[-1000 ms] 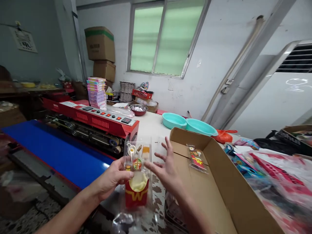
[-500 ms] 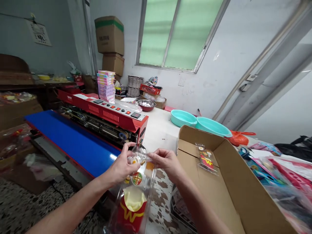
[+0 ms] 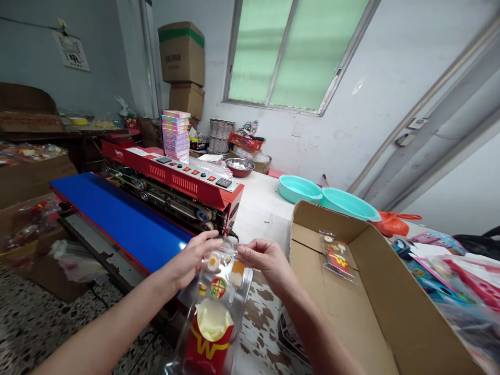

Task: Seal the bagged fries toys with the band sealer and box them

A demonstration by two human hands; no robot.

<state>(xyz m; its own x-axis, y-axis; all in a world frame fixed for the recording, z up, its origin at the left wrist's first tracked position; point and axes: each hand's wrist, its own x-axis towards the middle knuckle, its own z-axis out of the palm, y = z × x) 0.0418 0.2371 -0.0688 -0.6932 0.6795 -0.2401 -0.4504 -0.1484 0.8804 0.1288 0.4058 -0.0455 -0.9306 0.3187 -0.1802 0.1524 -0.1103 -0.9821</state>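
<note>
A clear plastic toy food pack (image 3: 214,317) hangs upright between my hands, with a red fries carton, an egg, a bread slice, a round pizza-like piece and a small burger inside. At its upper right corner my right hand (image 3: 262,259) pinches the plastic between thumb and fingers. My left hand (image 3: 191,260) is on the upper left edge, fingers reaching along the top of the plastic and the thumb mostly hidden. Right of my hands, a similar toy food pack (image 3: 337,256) lies in an open cardboard box (image 3: 375,333).
Left of my hands stands a red machine (image 3: 172,177) with a blue conveyor belt (image 3: 125,216). Behind the box are turquoise basins (image 3: 300,188). Bagged goods (image 3: 461,281) pile up at the right. A stack of small boxes (image 3: 175,136) stands behind the machine.
My left hand has shifted from pinching the pack's front near the egg to its top left edge, uncovering the egg. My right hand still pinches the corner. The view has turned slightly left.
</note>
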